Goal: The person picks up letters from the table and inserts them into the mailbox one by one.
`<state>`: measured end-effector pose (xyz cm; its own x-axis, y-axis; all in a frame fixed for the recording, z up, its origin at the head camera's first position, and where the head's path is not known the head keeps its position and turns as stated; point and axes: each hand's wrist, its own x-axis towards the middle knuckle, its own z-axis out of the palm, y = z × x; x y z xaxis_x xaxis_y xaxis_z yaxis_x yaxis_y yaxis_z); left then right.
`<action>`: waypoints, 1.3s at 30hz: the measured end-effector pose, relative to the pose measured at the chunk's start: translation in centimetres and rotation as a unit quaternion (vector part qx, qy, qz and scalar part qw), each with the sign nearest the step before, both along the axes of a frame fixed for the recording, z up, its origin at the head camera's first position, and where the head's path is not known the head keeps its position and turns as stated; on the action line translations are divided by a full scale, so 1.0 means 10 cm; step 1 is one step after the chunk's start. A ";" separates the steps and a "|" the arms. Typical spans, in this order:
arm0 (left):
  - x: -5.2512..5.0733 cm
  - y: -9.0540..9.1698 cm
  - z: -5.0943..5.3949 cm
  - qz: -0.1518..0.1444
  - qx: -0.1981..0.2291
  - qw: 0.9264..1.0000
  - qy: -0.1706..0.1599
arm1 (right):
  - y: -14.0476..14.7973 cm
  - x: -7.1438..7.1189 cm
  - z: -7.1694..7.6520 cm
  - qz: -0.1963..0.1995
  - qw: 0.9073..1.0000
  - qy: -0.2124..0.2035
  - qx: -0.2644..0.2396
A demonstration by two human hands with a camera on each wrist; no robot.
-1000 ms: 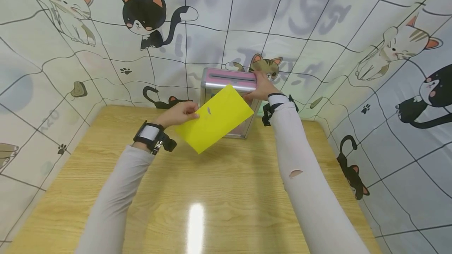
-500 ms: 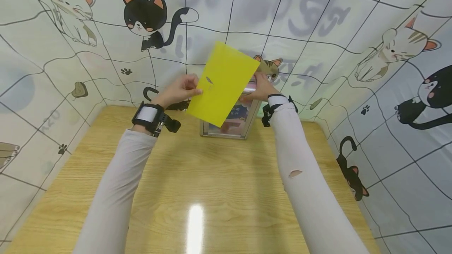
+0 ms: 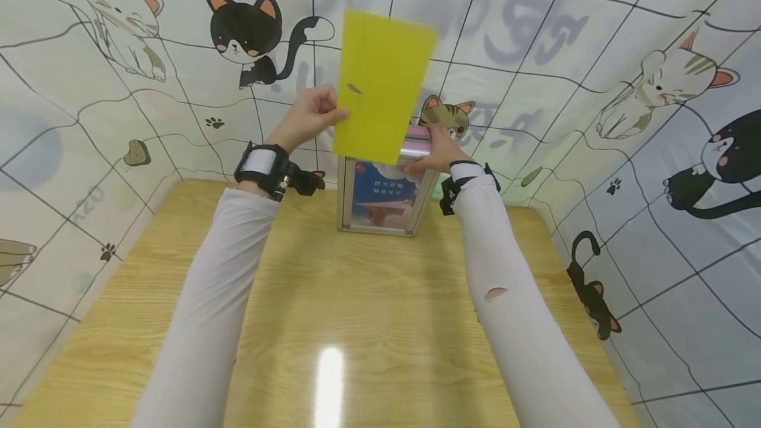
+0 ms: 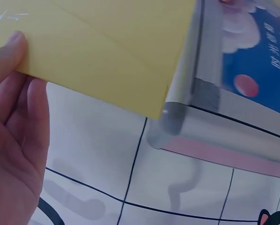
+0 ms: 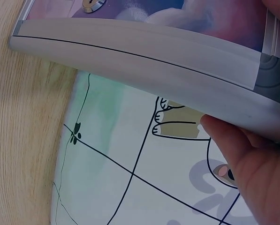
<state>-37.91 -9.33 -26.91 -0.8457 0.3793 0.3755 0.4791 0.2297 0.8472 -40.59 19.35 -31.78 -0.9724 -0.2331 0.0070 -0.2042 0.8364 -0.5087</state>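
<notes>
In the head view my left hand (image 3: 310, 114) pinches the left edge of a flat yellow envelope (image 3: 383, 78) with a small grey mark. It is held nearly upright, its lower part overlapping the top of a silver-framed letter box (image 3: 380, 198) with a pink top. That overlap hides the left part of the box's slot. Up close in the left wrist view, the thumb lies on the envelope (image 4: 107, 51), whose corner is beside the box's corner. My right hand (image 3: 438, 149) grips the upper right corner of the box, with fingers behind its side frame (image 5: 144, 65) in the right wrist view.
The box stands at the back of a wooden table (image 3: 357, 322), close to a cat-patterned wall cloth (image 3: 250, 111). The same cloth rises on the left and right sides. A lock (image 5: 93, 4) is on the box's front.
My left hand has lifted the envelope up and turned it from a slant to nearly upright, uncovering the box's front. The right hand has stayed on the box's corner.
</notes>
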 end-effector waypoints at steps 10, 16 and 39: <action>-0.11 0.13 0.28 0.020 0.046 0.999 0.011 | 0.04 0.01 0.00 -0.005 1.000 0.000 0.001; -0.01 0.23 0.43 0.051 0.024 0.998 0.004 | 0.06 -0.01 -0.01 0.001 1.000 0.008 -0.006; -0.12 0.52 0.22 0.008 0.035 0.999 0.002 | -0.01 0.00 0.00 0.002 0.999 0.007 -0.040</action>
<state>-39.09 -4.11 -24.73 -0.8495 0.3388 0.4043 0.4795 0.1765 0.8596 -40.54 19.27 -31.80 -0.9712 -0.2349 0.0400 -0.2152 0.7927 -0.5703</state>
